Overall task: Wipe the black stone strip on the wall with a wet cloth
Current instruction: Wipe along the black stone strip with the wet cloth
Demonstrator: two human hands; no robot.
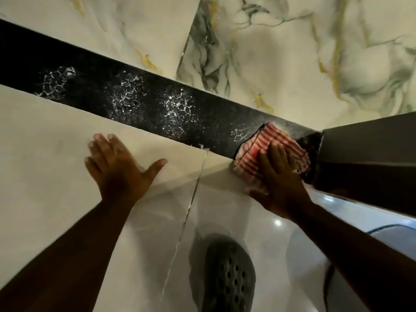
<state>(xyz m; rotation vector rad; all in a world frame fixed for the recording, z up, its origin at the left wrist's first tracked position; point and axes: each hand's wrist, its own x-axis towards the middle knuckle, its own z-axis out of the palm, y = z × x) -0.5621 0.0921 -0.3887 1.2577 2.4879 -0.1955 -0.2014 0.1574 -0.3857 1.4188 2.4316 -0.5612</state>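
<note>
The black stone strip [94, 86] runs slantwise across the wall from upper left to mid right, with several white foamy patches on it. A red-and-white striped cloth [263, 145] lies pressed flat against the strip's right end. My right hand [279, 176] is flat on the cloth, fingers spread over its lower part. My left hand [119, 167] rests open with its palm on the pale tile below the strip, holding nothing.
Marbled tiles [292, 52] cover the wall above the strip. A dark grey surface [371, 143] meets the strip at its right end. Below, a grey perforated clog [229, 280] stands on the glossy floor, beside a white rim [360, 215] at right.
</note>
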